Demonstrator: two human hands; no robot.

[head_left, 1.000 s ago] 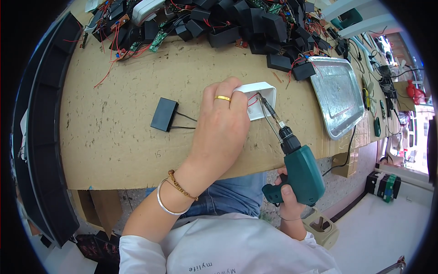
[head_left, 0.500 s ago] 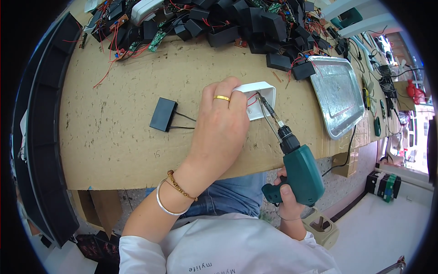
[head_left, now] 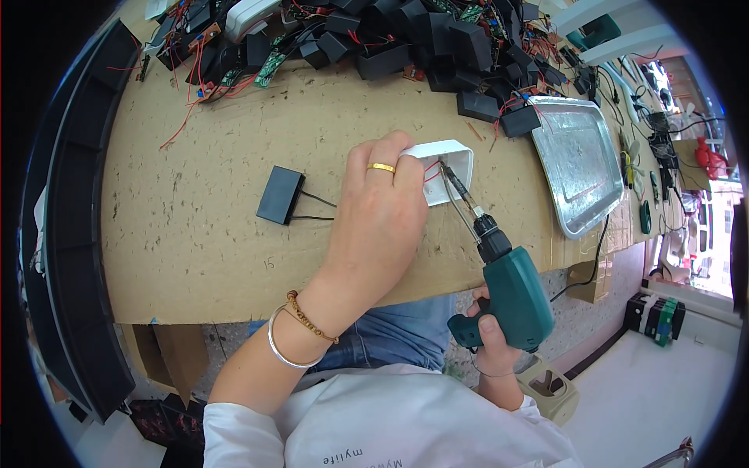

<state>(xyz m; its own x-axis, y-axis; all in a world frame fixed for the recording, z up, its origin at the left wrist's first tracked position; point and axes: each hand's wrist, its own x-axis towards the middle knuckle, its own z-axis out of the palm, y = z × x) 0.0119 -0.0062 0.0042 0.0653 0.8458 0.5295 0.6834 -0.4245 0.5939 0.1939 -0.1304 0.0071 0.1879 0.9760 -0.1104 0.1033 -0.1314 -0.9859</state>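
Note:
My left hand (head_left: 380, 212), with a gold ring, presses down on a white plastic casing (head_left: 453, 165) lying on the cardboard-covered bench (head_left: 203, 257). Red wires show inside the casing beside my fingers. My right hand (head_left: 493, 349) grips the handle of a green electric screwdriver (head_left: 509, 290). Its long bit (head_left: 457, 189) reaches into the open casing. A black box (head_left: 280, 194) with two thin black leads lies to the left of my left hand.
A heap of black boxes, circuit boards and red wires (head_left: 406, 39) fills the far side of the bench. A metal tray (head_left: 578, 161) lies to the right of the casing. Black racks (head_left: 66, 234) run along the left edge.

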